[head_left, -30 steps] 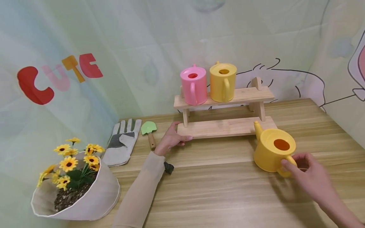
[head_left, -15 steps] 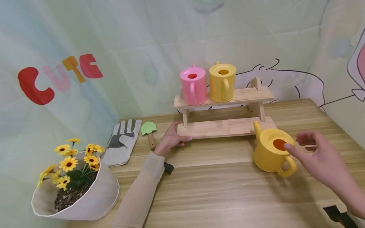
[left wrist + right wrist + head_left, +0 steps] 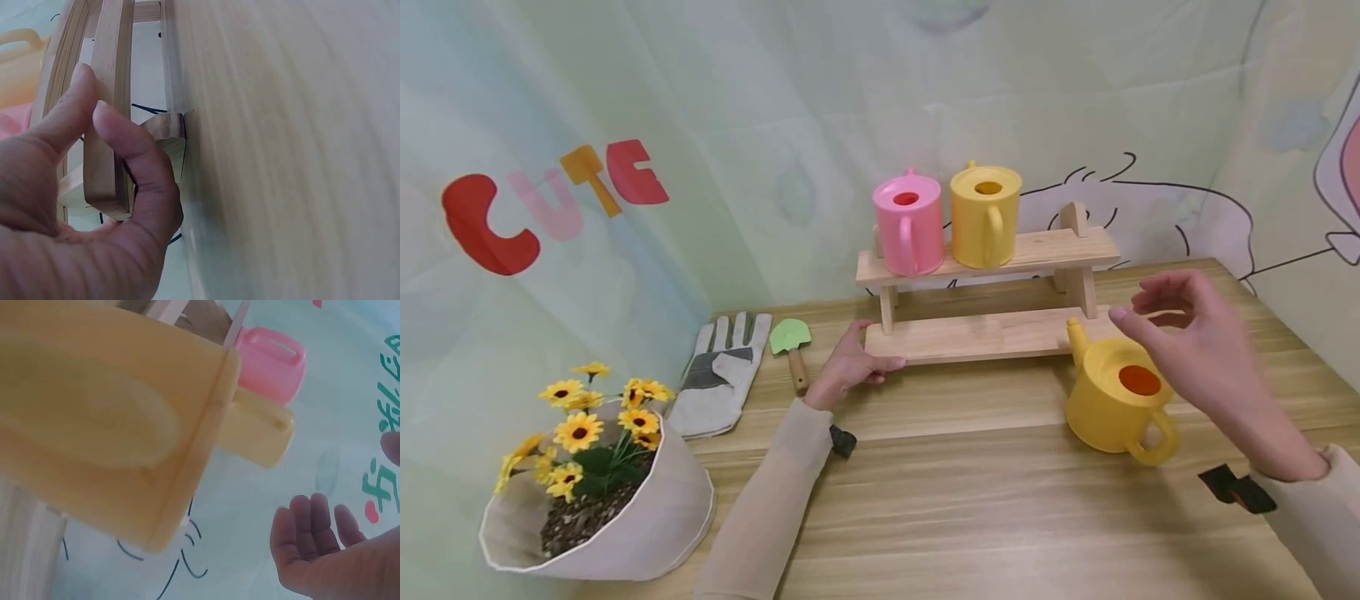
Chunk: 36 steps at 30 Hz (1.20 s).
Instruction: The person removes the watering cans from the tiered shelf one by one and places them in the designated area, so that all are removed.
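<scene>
My left hand (image 3: 855, 367) grips the left end of the lower board of a two-tier wooden stand (image 3: 992, 335). In the left wrist view, fingers curl round that board end (image 3: 109, 169). A yellow watering can (image 3: 1108, 404) stands on the table in front of the stand's right end, its spout toward the stand. My right hand (image 3: 1198, 350) hovers above and to the right of this can, fingers loosely bent and holding nothing. On the upper board sit a pink watering can (image 3: 910, 225) and another yellow watering can (image 3: 987, 221), side by side.
At the left is a white pot (image 3: 655, 525) with yellow flowers (image 3: 580, 431) in soil. Beside it lie a grey-white work glove (image 3: 718, 379) and a small green trowel (image 3: 793, 337) with a wooden handle. A printed curtain (image 3: 775, 125) hangs behind the table (image 3: 970, 517).
My right hand has let go of the front yellow watering can's handle and moved up and away from it. That can stays where it was. My left hand has kept its grip on the stand.
</scene>
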### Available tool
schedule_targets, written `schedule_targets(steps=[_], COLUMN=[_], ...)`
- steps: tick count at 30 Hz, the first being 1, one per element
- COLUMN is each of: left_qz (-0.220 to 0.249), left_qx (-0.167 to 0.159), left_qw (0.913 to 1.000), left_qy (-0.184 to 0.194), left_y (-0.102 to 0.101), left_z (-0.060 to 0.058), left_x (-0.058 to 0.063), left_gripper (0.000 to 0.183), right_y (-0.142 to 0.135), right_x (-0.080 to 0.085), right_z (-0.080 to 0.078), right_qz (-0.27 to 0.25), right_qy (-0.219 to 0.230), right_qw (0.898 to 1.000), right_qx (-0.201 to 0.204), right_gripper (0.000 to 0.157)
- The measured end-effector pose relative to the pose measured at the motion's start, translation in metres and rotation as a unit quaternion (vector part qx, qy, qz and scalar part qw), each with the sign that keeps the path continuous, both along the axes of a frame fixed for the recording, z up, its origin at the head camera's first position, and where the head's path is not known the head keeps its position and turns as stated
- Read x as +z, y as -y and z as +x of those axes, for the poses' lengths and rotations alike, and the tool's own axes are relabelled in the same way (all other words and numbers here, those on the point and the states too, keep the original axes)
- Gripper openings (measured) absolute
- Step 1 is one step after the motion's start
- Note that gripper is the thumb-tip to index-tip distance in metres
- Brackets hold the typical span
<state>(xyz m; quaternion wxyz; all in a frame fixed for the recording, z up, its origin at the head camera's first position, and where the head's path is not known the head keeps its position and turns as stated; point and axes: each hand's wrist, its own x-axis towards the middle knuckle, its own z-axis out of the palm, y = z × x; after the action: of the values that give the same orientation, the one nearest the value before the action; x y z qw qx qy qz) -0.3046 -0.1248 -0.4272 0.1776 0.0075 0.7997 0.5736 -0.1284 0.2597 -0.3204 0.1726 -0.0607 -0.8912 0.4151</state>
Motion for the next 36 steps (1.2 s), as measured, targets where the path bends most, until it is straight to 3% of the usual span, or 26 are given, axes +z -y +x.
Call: schedule_targets(steps=[6, 17, 25, 36], left_qz=[-0.002, -0.008, -0.012, -0.005], left_qx=[0.001, -0.006, -0.006, -0.004], left_qw=[1.0000, 0.9999, 0.9999, 0.9999], left_qy=[0.003, 0.006, 0.006, 0.009], left_y=[-0.001, 0.000, 0.001, 0.000], left_z=[0.001, 0.001, 0.001, 0.000], left_x=[0.002, 0.004, 0.003, 0.002], left_gripper=[0.102, 0.102, 0.101, 0.102], right_y=[0.016, 0.041, 0.057, 0.076], right_x=[0.015, 0.034, 0.037, 0.041], right_z=[-0.025, -0.064, -0.095, -0.126], right_qz=[-0.009, -0.025, -0.039, -0.045], right_qy=[-0.025, 0.022, 0.029, 0.036], right_qw=[0.999, 0.998, 0.996, 0.996], right_qx=[0.019, 0.060, 0.073, 0.070], right_gripper=[0.055, 0.060, 0.060, 0.055])
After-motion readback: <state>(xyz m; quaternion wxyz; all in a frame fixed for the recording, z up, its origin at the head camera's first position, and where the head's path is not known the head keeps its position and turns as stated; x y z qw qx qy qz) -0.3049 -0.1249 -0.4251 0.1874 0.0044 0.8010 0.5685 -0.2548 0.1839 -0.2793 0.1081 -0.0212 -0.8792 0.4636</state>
